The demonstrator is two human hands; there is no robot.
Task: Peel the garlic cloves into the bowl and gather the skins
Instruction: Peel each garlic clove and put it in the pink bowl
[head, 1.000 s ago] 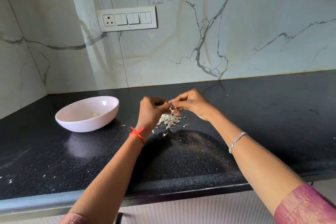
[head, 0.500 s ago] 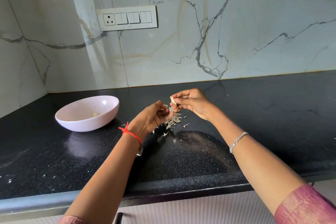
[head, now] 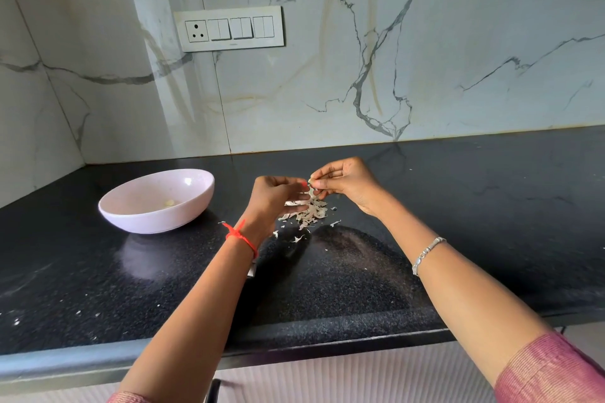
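The surface (head: 458,206) is polished black stone, finely speckled and glossy enough to mirror the wall. Behind it rise white marble-look tiles with grey veins. A white rectangular switch plate (head: 230,28) is set in them at 11 o'clock from the hands.

The right hand (head: 347,181) has its fingers curled, and its thumb and fingertips pinch a small pale garlic clove (head: 311,181) above the surface. The left hand (head: 275,199) meets it from 9 o'clock, its fingers also curled, with thumb and forefinger closing on the same clove. The clove is mostly hidden between the fingertips, so I cannot tell how much skin it keeps.

Just at 6 o'clock below the two hands, a loose heap of garlic skins (head: 311,214) lies on the stone. They are thin, papery, off-white curls and strips. A few stray flakes lie near the heap towards 7 o'clock.

Well apart at 9 o'clock from the hands stands a bowl (head: 157,221). It is round, shallow and smooth, pale lilac-pink with a soft sheen. Inside, near its bottom, lies one small peeled clove (head: 168,203), creamy yellow.

A red thread (head: 240,237) is knotted round the left wrist. A silver chain bracelet (head: 427,253) circles the right wrist, and a ribbed pink sleeve (head: 556,370) shows at 5 o'clock.
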